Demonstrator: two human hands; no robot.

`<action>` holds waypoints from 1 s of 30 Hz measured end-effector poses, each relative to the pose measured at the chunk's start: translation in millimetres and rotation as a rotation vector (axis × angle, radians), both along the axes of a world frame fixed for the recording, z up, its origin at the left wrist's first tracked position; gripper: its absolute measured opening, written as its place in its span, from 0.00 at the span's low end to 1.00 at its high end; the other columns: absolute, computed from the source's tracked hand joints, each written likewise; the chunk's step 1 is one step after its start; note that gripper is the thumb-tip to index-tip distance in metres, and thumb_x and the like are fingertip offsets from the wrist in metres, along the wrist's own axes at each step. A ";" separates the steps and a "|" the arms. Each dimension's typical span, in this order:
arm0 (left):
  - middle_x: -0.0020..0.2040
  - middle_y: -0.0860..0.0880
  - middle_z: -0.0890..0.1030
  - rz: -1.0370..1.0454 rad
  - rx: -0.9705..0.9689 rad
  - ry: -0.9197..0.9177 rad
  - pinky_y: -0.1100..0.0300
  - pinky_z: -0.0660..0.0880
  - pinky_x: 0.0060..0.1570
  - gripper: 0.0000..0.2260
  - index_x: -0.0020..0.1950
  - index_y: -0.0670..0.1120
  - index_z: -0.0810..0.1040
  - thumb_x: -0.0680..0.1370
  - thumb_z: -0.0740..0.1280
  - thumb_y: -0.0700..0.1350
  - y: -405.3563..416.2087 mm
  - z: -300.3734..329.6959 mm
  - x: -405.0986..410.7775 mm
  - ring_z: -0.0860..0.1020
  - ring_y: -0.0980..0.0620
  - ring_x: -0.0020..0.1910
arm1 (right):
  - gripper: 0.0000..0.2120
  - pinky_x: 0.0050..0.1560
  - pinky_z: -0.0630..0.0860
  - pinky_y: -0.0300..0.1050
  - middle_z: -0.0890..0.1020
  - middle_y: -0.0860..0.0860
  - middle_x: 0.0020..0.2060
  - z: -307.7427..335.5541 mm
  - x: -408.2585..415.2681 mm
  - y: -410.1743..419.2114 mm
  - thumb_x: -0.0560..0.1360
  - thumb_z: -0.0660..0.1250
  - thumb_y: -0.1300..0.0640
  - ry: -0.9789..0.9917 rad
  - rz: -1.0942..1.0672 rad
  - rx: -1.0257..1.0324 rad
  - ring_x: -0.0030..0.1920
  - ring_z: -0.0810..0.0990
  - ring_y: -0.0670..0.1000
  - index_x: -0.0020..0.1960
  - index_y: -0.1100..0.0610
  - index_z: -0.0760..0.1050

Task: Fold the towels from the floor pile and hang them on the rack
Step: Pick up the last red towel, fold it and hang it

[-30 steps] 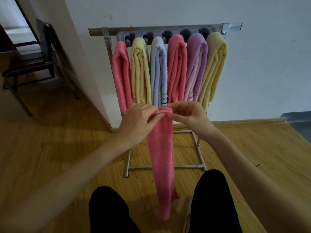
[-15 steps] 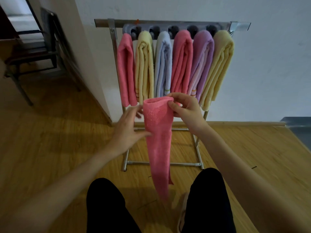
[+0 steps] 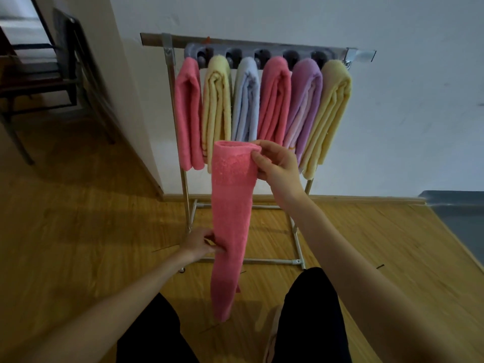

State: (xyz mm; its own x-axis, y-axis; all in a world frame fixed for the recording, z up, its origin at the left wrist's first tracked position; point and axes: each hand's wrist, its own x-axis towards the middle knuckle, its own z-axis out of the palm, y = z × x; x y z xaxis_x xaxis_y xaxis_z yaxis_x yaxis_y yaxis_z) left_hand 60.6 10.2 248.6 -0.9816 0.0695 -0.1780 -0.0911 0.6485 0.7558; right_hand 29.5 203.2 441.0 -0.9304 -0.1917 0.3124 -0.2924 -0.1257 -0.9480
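I see right hand (image 3: 279,166) pinching top fold of long folded pink terry towel (image 3: 230,226) | left hand (image 3: 200,243) fingers pinching its left edge mid-length (lower end hangs free) | metal towel rack (image 3: 296,231) just behind

Dark metal chair (image 3: 39,82) far left; wooden floor (image 3: 78,231); white wall (image 3: 392,113).

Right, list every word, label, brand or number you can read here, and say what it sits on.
None can be read.
Rack: bare metal, no lettering shows.
Pink towel in the hands, and the six hanging towels: no readable tag or print.
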 end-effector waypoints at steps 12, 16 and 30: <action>0.53 0.49 0.81 0.204 0.467 -0.165 0.57 0.76 0.51 0.08 0.54 0.51 0.79 0.76 0.68 0.44 -7.4 12.9 1.0 0.79 0.50 0.53 | 0.11 0.43 0.79 0.47 0.79 0.61 0.52 -83.4 -35.3 57.2 0.73 0.61 0.68 -0.404 -0.510 0.063 0.49 0.79 0.55 0.55 0.63 0.72; 0.48 0.51 0.81 0.058 0.336 -0.017 0.65 0.74 0.45 0.07 0.53 0.46 0.81 0.76 0.69 0.43 -4.0 62.8 -3.8 0.77 0.56 0.48 | 0.10 0.46 0.81 0.47 0.78 0.56 0.45 -123.1 -21.4 57.4 0.76 0.66 0.59 -0.569 -0.355 0.278 0.46 0.79 0.51 0.53 0.65 0.72; 0.40 0.41 0.80 -0.463 0.173 0.013 0.62 0.73 0.39 0.13 0.47 0.38 0.82 0.76 0.68 0.48 11.8 164.4 -1.1 0.79 0.50 0.40 | 0.24 0.58 0.72 0.35 0.77 0.54 0.61 -119.5 6.6 42.7 0.70 0.55 0.75 -0.158 0.333 0.740 0.63 0.75 0.52 0.62 0.62 0.74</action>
